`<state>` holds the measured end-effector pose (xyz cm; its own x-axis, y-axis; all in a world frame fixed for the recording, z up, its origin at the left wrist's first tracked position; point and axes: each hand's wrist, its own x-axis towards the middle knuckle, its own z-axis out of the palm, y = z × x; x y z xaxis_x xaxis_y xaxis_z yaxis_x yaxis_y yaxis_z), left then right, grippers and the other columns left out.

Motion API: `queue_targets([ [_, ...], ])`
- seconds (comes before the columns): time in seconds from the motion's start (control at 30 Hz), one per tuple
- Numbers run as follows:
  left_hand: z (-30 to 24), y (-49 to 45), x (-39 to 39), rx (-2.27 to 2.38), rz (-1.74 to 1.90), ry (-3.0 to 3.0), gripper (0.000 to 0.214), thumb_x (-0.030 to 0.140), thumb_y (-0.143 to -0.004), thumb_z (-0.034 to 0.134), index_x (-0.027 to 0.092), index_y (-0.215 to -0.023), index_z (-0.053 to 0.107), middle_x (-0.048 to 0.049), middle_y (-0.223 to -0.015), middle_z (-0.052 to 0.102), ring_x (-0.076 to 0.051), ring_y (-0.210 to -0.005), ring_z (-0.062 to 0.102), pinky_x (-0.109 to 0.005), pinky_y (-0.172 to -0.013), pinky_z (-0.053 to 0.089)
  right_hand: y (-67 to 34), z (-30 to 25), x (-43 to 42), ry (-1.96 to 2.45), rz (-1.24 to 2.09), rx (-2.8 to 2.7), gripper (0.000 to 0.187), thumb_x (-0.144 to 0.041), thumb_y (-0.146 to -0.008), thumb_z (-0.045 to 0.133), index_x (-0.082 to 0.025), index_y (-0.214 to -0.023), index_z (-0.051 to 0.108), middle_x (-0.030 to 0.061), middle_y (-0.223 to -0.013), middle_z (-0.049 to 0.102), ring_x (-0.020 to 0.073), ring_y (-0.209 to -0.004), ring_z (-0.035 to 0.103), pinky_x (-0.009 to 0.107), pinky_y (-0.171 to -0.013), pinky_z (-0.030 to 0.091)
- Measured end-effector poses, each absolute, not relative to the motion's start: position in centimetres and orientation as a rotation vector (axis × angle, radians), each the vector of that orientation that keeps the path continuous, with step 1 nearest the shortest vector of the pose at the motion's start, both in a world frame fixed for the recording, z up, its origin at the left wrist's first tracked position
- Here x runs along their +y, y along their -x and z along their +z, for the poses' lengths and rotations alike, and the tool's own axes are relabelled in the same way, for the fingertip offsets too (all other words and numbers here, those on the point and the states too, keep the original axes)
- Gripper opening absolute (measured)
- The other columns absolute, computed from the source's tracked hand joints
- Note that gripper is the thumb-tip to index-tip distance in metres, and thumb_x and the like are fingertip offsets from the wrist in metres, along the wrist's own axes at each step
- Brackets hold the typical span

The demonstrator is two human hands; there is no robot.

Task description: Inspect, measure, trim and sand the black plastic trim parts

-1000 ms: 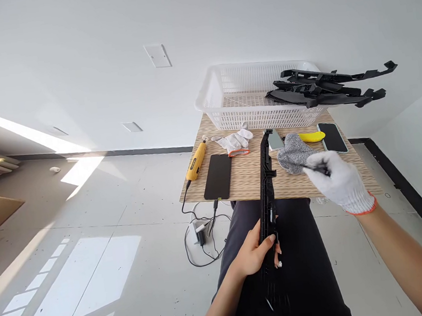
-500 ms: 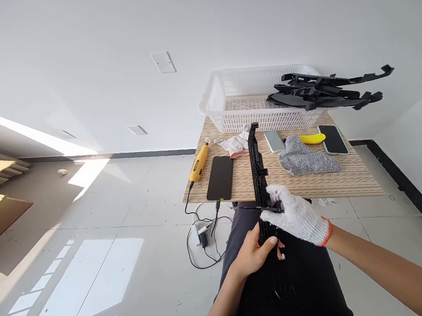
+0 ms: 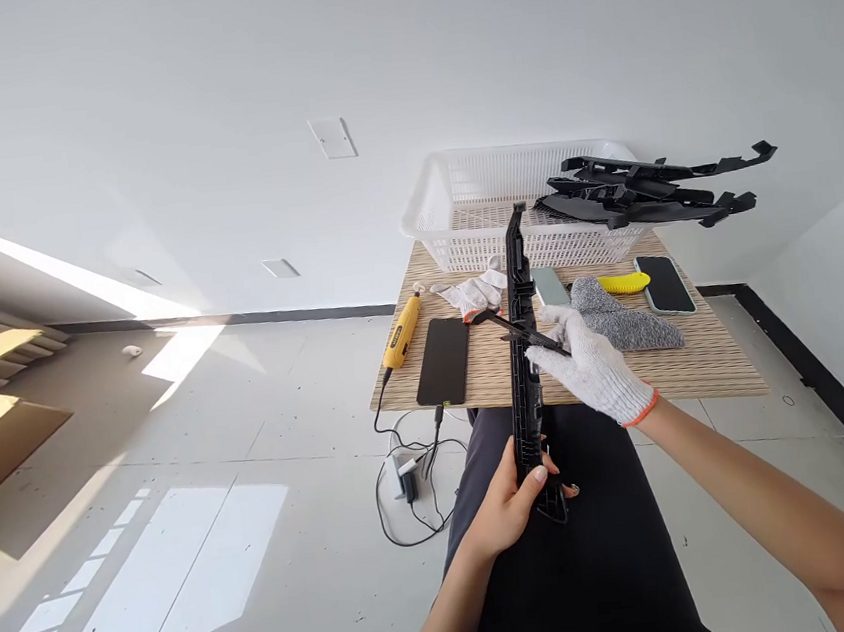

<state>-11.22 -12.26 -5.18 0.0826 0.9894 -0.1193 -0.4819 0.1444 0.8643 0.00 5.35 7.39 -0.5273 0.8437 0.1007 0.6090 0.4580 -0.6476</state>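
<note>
My bare left hand (image 3: 513, 497) is wrapped around the lower part of a long black plastic trim piece (image 3: 526, 385), which stands nearly upright above my lap. Its top end reaches in front of the basket. In a white knitted glove with an orange cuff, my right hand (image 3: 585, 364) grips a slim dark tool (image 3: 525, 329). That tool lies slantwise across the middle of the trim piece, its far end pointing up and left. Its exact kind is not clear, and I cannot tell whether it touches the piece.
A white plastic basket (image 3: 482, 244) on the small wooden table (image 3: 699, 372) holds several black trim pieces (image 3: 643, 194). Around it lie a yellow corded rotary tool (image 3: 401, 333), phones (image 3: 443, 362), a white glove (image 3: 481, 292), a grey glove (image 3: 619, 320) and a yellow-handled object (image 3: 626, 282). Cables (image 3: 413, 518) trail to the floor.
The trim piece has risen, its top now overlapping the basket. My right hand has moved up along it, and the dark tool has turned from nearly level to slanting. My left hand keeps its grip.
</note>
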Motion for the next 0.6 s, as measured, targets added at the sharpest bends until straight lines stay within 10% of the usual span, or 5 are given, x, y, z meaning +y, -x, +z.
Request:
queue_targets([
  [0.6, -5.4, 10.7, -12.2, 0.927, 1.296, -0.806, 0.032, 0.045, -0.093, 0.065, 0.018, -0.102, 0.05, -0.0023, -0.095, 0.059, -0.021, -0.083, 0.075, -0.034, -0.075, 0.061, -6.3, 10.0, 7.4, 1.37, 0.0, -2.83, 0.028, -0.044, -0.092, 0.046, -0.025, -0.11, 0.059, 0.0017, -0.075, 0.071, 0.022, -0.064, 0.065, 0.028, -0.053, 0.023],
])
